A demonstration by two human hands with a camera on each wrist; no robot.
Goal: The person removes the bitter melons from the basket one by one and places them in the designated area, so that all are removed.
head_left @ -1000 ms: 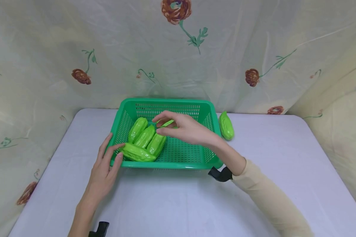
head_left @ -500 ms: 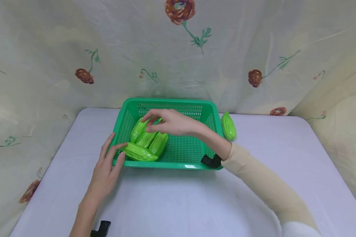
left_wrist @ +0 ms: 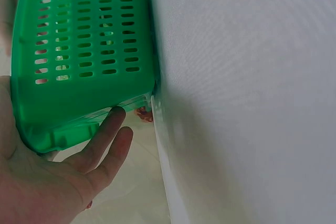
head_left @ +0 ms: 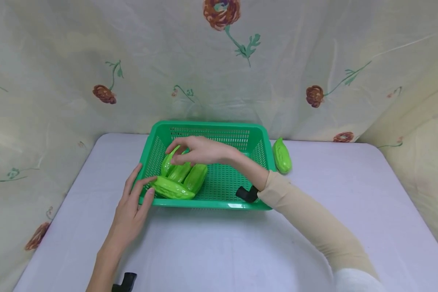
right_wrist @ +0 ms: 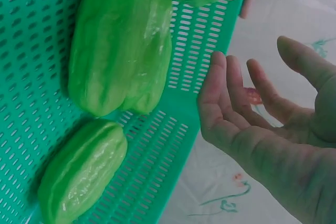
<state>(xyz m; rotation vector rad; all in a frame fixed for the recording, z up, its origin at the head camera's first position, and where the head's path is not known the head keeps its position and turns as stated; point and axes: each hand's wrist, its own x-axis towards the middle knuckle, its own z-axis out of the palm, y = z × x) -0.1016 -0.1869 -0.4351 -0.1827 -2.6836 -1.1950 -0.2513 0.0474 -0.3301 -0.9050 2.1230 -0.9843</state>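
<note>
Several glossy green bitter melons (head_left: 195,178) lie bunched in the left half of a green slotted plastic basket (head_left: 222,205). Over them hovers my right hand (head_left: 200,151), its fingers loosely bent and nothing between them. In the right wrist view, that hand (right_wrist: 268,114) is apart from the melons (right_wrist: 113,45), and another bitter melon (right_wrist: 84,171) lies by the basket wall. My left hand (head_left: 127,215) rests at the basket's front left corner, index finger and thumb over the rim. Its other fingers (left_wrist: 113,153) extend along the outside, fairly straight, in the left wrist view.
One more bitter melon (head_left: 282,156) lies on the white-covered table (head_left: 219,251), just right of the basket. A flower-patterned curtain (head_left: 149,61) hangs close behind the basket and along both sides.
My right hand has moved left across the basket, over the melons there, still holding nothing. The left hand keeps its place on the corner. The whole head view has shifted slightly.
</note>
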